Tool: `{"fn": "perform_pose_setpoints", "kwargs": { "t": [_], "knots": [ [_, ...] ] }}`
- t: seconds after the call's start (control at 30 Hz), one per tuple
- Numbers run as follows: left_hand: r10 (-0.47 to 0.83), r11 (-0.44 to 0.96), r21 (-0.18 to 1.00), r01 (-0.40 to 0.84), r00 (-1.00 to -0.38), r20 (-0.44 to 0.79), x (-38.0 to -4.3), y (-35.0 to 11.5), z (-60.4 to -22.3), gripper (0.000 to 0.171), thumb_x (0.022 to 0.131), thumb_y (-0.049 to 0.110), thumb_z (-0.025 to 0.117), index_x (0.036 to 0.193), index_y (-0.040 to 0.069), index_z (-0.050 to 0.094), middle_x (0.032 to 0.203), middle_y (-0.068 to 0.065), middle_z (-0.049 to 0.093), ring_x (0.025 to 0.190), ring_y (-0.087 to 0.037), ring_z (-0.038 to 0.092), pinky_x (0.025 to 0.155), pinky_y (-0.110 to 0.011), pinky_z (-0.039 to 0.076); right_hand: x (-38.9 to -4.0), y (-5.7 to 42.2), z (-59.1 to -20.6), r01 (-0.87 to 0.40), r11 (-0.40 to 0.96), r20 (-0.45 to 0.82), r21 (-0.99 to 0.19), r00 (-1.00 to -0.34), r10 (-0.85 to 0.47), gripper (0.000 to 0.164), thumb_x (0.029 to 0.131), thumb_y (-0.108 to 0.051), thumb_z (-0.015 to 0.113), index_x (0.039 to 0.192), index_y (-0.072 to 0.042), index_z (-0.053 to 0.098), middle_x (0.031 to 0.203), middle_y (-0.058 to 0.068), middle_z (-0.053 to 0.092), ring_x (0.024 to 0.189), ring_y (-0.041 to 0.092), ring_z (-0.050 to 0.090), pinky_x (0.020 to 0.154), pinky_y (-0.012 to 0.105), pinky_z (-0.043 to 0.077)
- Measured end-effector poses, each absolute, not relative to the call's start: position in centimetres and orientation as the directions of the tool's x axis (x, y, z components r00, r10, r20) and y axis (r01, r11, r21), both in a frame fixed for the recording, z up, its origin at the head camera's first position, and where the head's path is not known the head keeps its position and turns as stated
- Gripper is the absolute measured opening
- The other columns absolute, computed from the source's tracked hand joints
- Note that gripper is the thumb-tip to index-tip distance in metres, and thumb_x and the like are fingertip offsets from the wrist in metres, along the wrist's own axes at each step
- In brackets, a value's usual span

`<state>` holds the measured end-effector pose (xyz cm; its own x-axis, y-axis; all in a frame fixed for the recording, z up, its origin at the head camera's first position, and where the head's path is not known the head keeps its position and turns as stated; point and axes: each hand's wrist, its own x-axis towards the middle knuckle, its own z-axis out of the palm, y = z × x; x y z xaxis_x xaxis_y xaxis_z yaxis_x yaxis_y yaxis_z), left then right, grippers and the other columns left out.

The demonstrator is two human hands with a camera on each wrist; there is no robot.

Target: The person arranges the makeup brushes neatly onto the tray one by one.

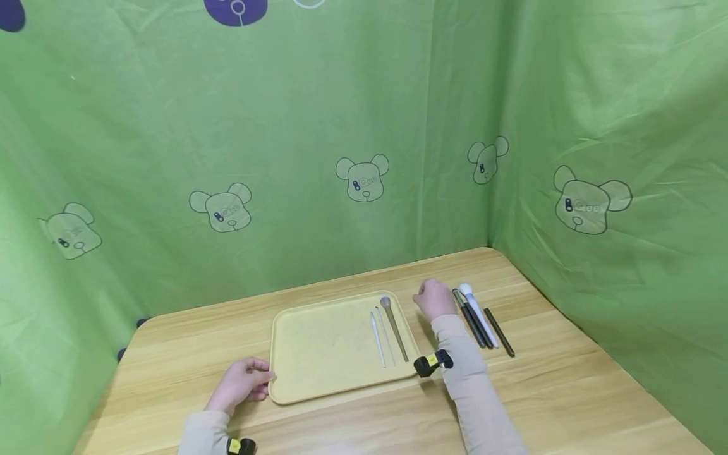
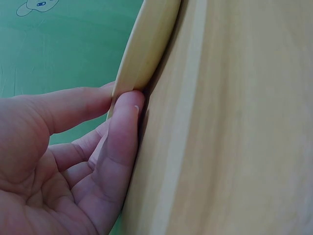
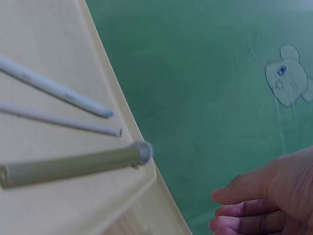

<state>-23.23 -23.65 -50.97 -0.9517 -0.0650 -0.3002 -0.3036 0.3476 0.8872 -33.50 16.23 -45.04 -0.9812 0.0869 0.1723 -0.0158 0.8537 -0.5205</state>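
My left hand (image 1: pixel 241 382) holds the tray (image 1: pixel 324 354) at its left edge by the near corner, thumb and fingers clamped on the rim, the thumb on one side and a fingertip tucked at the underside. The tray lies on the table (image 1: pixel 569 385). On the tray, along its right side, lie three slim things side by side: a white stick (image 1: pixel 378 339), a thin stick (image 1: pixel 385 336) and a brown brush (image 1: pixel 396 332), which is nearest the tray's right edge, its bristles at the tray's far right corner.

My right hand (image 1: pixel 435 298) hangs beyond the tray's right edge, near that far corner, holding nothing; the fingers curl loosely, and from what I can see I can't tell whether they touch the table. Farther right of the tray, two black brushes (image 1: pixel 472 326) and a white brush (image 1: pixel 480 314) lie close together, with a black stick (image 1: pixel 499 332) farthest out. A green curtain (image 1: pixel 364 95) hangs behind the tray.
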Motion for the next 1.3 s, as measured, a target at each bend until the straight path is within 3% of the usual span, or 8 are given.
{"fn": "perform_pose_setpoints", "kwargs": {
  "t": [0.2,0.3,0.43,0.83,1.3],
  "knots": [
    [-0.06,0.345,0.889,-0.301,-0.952,-0.299,-23.3,-23.7,-51.1,0.037,0.075,0.014,0.068,0.104,-0.004,0.053,0.076,-0.009,0.06,0.06,-0.015,0.058,0.057,-0.028,0.055,-33.8,18.0,-45.6,0.022,0.839,0.144,-0.544,-0.982,0.119,0.031,0.077,-0.015,0.06,0.055,-0.013,0.039,0.049,-0.004,0.034,0.045,0.011,0.033,0.042,0.022,0.028],
    [-0.06,0.345,0.889,-0.301,-0.952,-0.299,-23.3,-23.7,-51.1,0.037,0.075,0.014,0.068,0.104,-0.004,0.053,0.076,-0.009,0.06,0.06,-0.015,0.058,0.057,-0.028,0.055,-34.0,18.9,-46.0,0.027,0.832,0.138,-0.555,-0.983,0.124,0.023,0.077,-0.014,0.06,0.058,-0.007,0.05,0.053,0.003,0.048,0.05,0.016,0.044,0.046,0.027,0.039],
    [-0.063,0.348,0.887,-0.302,-0.952,-0.299,-23.3,-23.7,-51.1,0.037,0.075,0.014,0.068,0.104,-0.004,0.053,0.076,-0.008,0.061,0.061,-0.015,0.059,0.057,-0.028,0.055,-34.1,19.9,-46.3,0.061,0.843,0.116,-0.534,-0.983,0.145,0.019,0.078,-0.017,0.061,0.074,0.001,0.062,0.074,0.015,0.064,0.063,0.024,0.056,0.055,0.034,0.047],
    [-0.053,0.354,0.889,-0.29,-0.955,-0.291,-23.1,-23.7,-50.9,0.038,0.075,0.014,0.068,0.104,-0.004,0.053,0.076,-0.009,0.061,0.06,-0.015,0.059,0.058,-0.029,0.056,-34.4,21.4,-47.6,0.123,0.818,0.08,-0.561,-0.976,0.202,0.03,0.077,-0.029,0.066,0.063,-0.005,0.056,0.061,0.008,0.054,0.055,0.02,0.048,0.047,0.03,0.038],
    [-0.069,0.354,0.885,-0.302,-0.952,-0.297,-23.2,-23.6,-51.0,0.037,0.075,0.014,0.068,0.104,-0.004,0.053,0.077,-0.009,0.061,0.061,-0.015,0.059,0.058,-0.029,0.056,-34.6,21.3,-47.4,0.168,0.873,0.036,-0.458,-0.978,0.207,0.012,0.074,-0.011,0.061,0.075,0.001,0.058,0.081,0.021,0.061,0.065,0.029,0.057,0.056,0.04,0.048]
  ]
}}
